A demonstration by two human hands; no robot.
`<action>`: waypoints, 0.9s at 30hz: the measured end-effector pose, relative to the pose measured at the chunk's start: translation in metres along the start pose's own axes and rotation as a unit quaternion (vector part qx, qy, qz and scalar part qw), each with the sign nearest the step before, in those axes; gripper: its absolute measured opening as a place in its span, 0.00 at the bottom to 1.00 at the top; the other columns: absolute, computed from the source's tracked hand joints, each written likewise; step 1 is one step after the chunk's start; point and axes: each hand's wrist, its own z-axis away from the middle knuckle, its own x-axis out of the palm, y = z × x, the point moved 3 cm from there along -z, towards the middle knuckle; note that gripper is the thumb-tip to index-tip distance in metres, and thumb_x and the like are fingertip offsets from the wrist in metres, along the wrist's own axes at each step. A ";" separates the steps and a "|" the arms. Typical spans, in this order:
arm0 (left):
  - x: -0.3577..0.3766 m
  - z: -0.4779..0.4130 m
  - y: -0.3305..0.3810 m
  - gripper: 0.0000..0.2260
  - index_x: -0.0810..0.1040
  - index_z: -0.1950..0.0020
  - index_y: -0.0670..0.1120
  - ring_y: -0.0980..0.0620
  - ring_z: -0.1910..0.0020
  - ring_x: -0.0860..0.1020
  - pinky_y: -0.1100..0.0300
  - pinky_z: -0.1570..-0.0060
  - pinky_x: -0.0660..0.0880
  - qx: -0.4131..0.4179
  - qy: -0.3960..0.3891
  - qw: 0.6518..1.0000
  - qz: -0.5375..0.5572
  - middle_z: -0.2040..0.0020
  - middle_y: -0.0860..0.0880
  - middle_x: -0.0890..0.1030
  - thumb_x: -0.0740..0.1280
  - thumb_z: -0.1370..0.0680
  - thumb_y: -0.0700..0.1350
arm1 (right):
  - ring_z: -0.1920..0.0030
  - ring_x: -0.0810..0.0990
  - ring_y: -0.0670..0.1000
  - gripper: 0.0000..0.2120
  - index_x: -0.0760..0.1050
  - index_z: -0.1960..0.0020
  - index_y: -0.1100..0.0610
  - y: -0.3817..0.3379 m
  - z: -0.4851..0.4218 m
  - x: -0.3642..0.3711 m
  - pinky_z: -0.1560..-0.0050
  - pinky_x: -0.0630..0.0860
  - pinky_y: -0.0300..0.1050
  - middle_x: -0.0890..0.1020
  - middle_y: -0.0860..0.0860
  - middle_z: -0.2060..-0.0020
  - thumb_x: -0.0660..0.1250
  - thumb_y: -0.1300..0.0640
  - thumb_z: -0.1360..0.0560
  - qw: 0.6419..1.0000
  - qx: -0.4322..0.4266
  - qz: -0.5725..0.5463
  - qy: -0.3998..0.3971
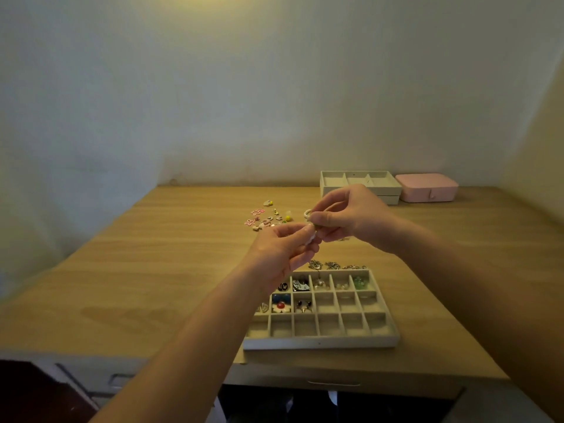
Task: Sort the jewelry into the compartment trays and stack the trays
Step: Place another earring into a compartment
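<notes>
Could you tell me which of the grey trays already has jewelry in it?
The near tray with small compartments; its far rows hold pieces. The far tray beside the pink box looks empty.

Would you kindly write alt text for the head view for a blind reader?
A left hand and right hand, raised over a wooden table, pinch a small piece of jewelry together. Below sits a partly filled compartment tray; loose pieces lie farther back, with stacked trays and a pink box by the wall.

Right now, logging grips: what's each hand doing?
Left hand: pinches a small jewelry piece.
Right hand: pinches it too, from the other side.
</notes>
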 end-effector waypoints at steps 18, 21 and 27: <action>0.009 0.028 -0.005 0.13 0.80 0.42 0.34 0.52 0.63 0.81 0.66 0.64 0.81 -0.006 0.005 1.000 0.004 0.58 0.42 0.84 0.72 0.24 0.39 | 0.54 0.87 0.53 0.11 0.83 0.45 0.60 -0.001 0.033 0.002 0.54 0.83 0.42 0.87 0.54 0.56 0.76 0.58 0.26 0.997 0.030 0.013 -0.074; 0.007 0.031 -0.008 0.15 0.81 0.44 0.36 0.52 0.61 0.82 0.65 0.61 0.81 -0.002 0.012 1.000 -0.014 0.58 0.43 0.84 0.75 0.29 0.41 | 0.53 0.87 0.53 0.09 0.82 0.45 0.59 0.002 0.033 0.003 0.52 0.84 0.44 0.87 0.55 0.55 0.75 0.61 0.25 0.996 0.042 0.029 -0.074; -0.002 0.032 -0.021 0.08 0.84 0.47 0.40 0.48 0.53 0.85 0.63 0.57 0.81 -0.018 0.021 0.994 -0.102 0.52 0.42 0.86 0.74 0.26 0.37 | 0.53 0.87 0.52 0.08 0.81 0.45 0.58 0.025 0.037 0.012 0.53 0.85 0.46 0.86 0.55 0.52 0.74 0.62 0.24 0.994 0.079 0.044 -0.067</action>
